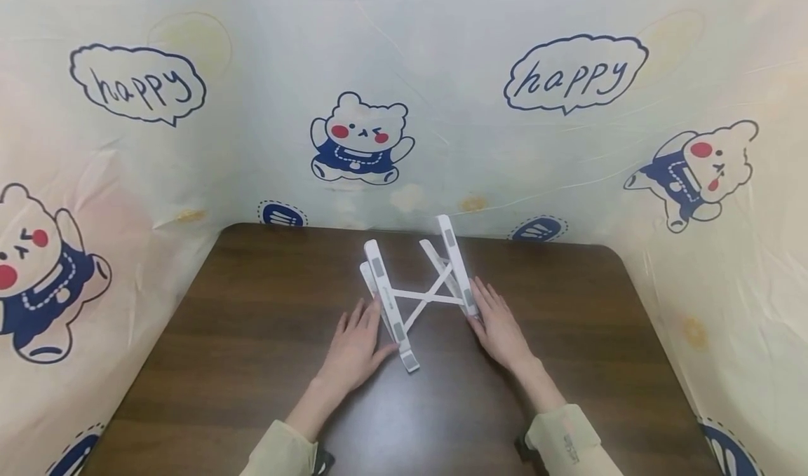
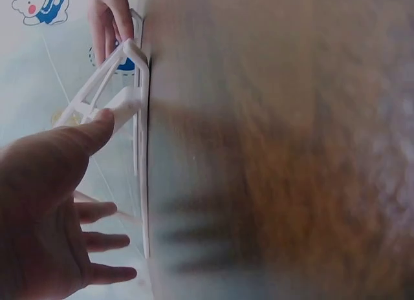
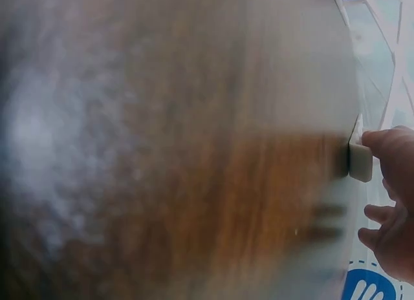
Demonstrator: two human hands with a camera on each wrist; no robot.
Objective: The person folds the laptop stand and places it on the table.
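Observation:
A white folding laptop stand (image 1: 387,295) with grey pads on its side arms stands opened out on the table, its thin cross braces forming an X between the two sides. My left hand (image 1: 355,346) lies along the outer left side, with the thumb near the arm's lower end. In the left wrist view, this hand's thumb reaches the stand (image 2: 144,177) while the other fingers stretch out straight. My right hand (image 1: 501,329) touches the near end of the right side, fingers extended. The thumb of my right hand (image 3: 396,183) rests at the stand's end in the right wrist view.
The dark brown wooden table (image 1: 240,322) has rounded far corners. A pale cloth (image 1: 461,139) printed with bears and the word "happy" hangs behind it and along both sides.

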